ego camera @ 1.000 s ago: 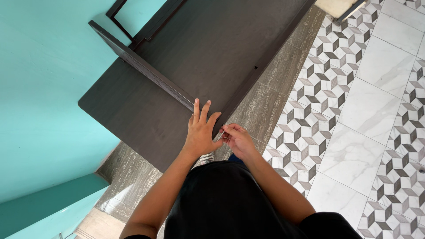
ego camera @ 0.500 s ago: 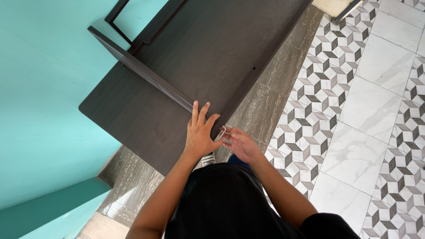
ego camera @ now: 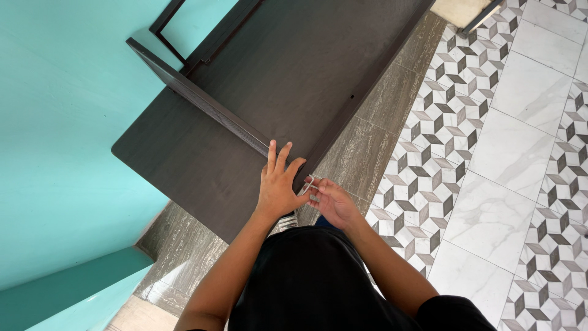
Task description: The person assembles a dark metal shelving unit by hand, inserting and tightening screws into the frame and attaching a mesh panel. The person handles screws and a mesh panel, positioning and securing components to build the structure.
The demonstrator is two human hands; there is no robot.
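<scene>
Seen from above, your left hand (ego camera: 278, 187) lies flat on the dark brown wood-grain furniture panel (ego camera: 202, 162), fingers released and spread, the fingertips pointing up toward the raised dark wooden divider board (ego camera: 202, 101) that stands on edge across the panel. Your right hand (ego camera: 334, 202) sits just beside it at the panel's near edge, thumb and forefinger pinched on a small bent silver metal tool (ego camera: 308, 184) (too small to tell its exact kind), which is held against the side edge of the panel where the two boards meet. The two hands touch at the thumbs. The panel lies tilted across the frame, one long side against the turquoise painted wall (ego camera: 67, 122), the other over a strip of grey streaked stone floor (ego camera: 380, 116). To your right spreads a white marble tiled floor with bands of grey-and-white cube-pattern tiles (ego camera: 520, 141). Your black garment (ego camera: 312, 282) fills the bottom of the view.
</scene>
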